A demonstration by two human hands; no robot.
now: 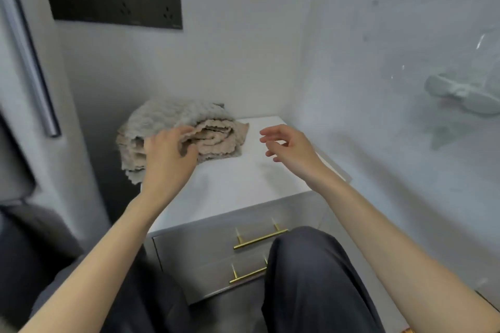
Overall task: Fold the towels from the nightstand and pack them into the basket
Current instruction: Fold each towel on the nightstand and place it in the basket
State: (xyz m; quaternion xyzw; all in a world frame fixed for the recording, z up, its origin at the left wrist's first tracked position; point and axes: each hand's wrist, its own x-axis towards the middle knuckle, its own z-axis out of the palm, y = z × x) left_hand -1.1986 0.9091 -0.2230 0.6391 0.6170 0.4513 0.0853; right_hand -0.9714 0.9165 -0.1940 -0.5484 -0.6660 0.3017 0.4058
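The back left corner of the surface [238, 184] is taken up by the towels [176, 116]; room is left to their right and front, bounded behind by the wall [243, 67].

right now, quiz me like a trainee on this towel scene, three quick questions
1. True or false: the right hand holds a towel.
2. Where do the towels lie on the nightstand? A) at the back left of its top, hanging over the left edge; B) at the front right corner; C) in an open drawer.
3. Fill in: ___ gold drawer handles show on the front.

Key: 1 false, it hovers open over the bare top, holding nothing. 2 A. 3 two.
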